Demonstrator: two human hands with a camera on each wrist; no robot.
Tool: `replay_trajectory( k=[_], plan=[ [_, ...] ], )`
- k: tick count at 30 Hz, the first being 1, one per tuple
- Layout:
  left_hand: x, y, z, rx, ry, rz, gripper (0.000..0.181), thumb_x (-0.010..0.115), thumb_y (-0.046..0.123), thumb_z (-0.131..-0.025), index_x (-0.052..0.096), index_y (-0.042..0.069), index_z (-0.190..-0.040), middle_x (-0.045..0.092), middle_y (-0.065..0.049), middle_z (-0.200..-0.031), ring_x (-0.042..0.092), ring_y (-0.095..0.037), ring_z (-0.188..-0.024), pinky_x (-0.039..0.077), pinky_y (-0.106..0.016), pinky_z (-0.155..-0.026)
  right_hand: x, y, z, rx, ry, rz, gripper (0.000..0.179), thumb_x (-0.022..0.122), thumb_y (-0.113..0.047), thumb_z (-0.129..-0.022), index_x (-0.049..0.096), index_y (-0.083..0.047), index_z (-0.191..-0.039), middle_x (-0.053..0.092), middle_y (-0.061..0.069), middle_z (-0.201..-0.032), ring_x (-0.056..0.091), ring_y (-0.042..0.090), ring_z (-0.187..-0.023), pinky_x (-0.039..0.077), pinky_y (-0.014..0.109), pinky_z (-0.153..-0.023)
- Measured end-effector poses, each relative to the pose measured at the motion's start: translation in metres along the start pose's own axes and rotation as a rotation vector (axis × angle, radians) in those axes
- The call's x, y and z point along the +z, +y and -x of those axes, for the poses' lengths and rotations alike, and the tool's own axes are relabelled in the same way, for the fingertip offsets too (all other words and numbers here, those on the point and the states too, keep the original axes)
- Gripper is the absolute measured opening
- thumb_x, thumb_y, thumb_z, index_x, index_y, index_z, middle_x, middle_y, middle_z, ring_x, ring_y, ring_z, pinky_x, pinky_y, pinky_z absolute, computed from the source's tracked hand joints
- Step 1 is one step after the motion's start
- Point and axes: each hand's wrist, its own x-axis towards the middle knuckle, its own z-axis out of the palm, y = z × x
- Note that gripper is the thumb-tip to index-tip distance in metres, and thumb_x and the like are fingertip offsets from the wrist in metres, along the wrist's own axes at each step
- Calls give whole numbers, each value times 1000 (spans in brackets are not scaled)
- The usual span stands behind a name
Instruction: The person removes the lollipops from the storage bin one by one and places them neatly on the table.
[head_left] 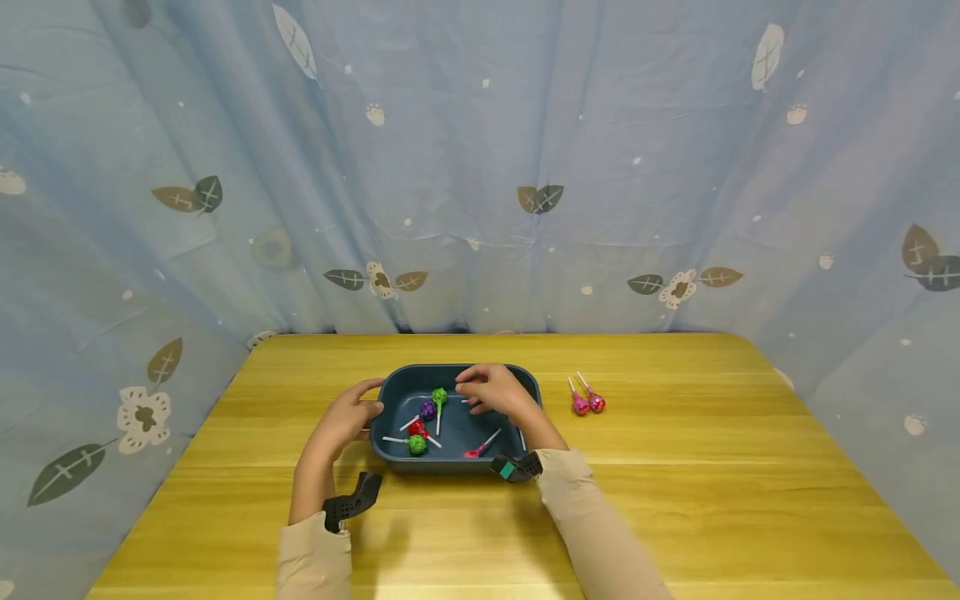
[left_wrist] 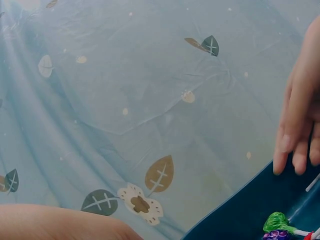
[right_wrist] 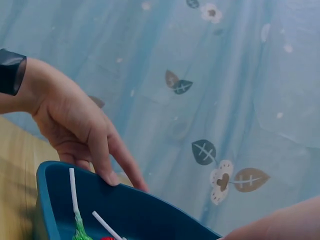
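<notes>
A dark blue rectangular plastic box [head_left: 457, 467] stands on the table with several wrapped lollipops in it. My left hand [head_left: 341, 425] holds the box's left end, thumb at the rim and other fingers along the outside, as the right wrist view shows. Over the box's right half hangs my right hand [head_left: 498, 392], fingers loosely extended with nothing seen between them. Below it a white stick [left_wrist: 313, 182] shows; its candy end is hidden. Towards the left lie green lollipops [head_left: 417, 444], a purple lollipop [head_left: 427, 410] and a red one [head_left: 417, 428]. A pink lollipop [head_left: 472, 454] lies near the front wall.
Two pink-red lollipops [head_left: 581, 406] lie side by side on the wooden table [head_left: 697, 467], right of the box. A blue curtain [head_left: 465, 167] with leaf and flower prints hangs behind the table and at its sides.
</notes>
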Motion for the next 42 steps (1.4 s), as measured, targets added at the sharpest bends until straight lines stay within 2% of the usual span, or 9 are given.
replay_trajectory(
  k=[5,9,15,21,31,37,42],
  plan=[
    [-1,0,0,4,-7,0,49,45,7,-101,33,0,-148,49,-34,-131,62,-40,-103,54,-45,-79,9,-5,-8,57,-10,-15,29,61,-15,-96,64,3,-119,64,16,-107,62,37,-94,55,39,-76],
    [-1,-1,-1,8,-7,9,49,45,6,-101,34,-1,-147,51,-33,-128,63,-39,-101,54,-45,-78,14,-4,-13,73,-21,-25,27,61,-15,-96,65,2,-116,63,19,-106,63,35,-92,56,37,-74],
    [-1,-2,0,5,-17,4,49,45,6,-101,33,-1,-148,51,-33,-128,63,-39,-102,54,-45,-79,19,-1,-17,115,7,-37,24,62,-14,-95,67,2,-112,64,20,-101,65,31,-87,56,35,-72],
    [-2,-2,-1,9,-21,-3,49,45,6,-101,33,0,-148,48,-34,-132,61,-40,-106,54,-45,-80,23,-3,-20,143,15,-51,26,62,-11,-95,64,4,-116,63,22,-102,65,34,-89,56,37,-73],
    [-3,-3,-2,12,-28,-4,50,46,7,-101,32,0,-149,48,-34,-131,63,-38,-102,54,-44,-79,30,-2,-24,183,-1,-18,29,63,-11,-93,63,3,-119,60,20,-104,61,33,-95,55,41,-77],
    [-3,-3,-2,10,-26,-9,50,46,8,-101,32,0,-149,49,-33,-130,63,-36,-100,54,-44,-79,36,1,-26,163,43,17,18,66,-9,-91,69,1,-106,61,12,-96,60,30,-92,56,40,-74],
    [-2,-2,-2,7,-16,-22,49,46,8,-101,34,0,-148,52,-32,-126,64,-32,-95,55,-43,-77,38,3,-25,147,64,33,10,68,-7,-89,71,0,-95,60,11,-94,59,28,-89,56,38,-72]
  ],
)
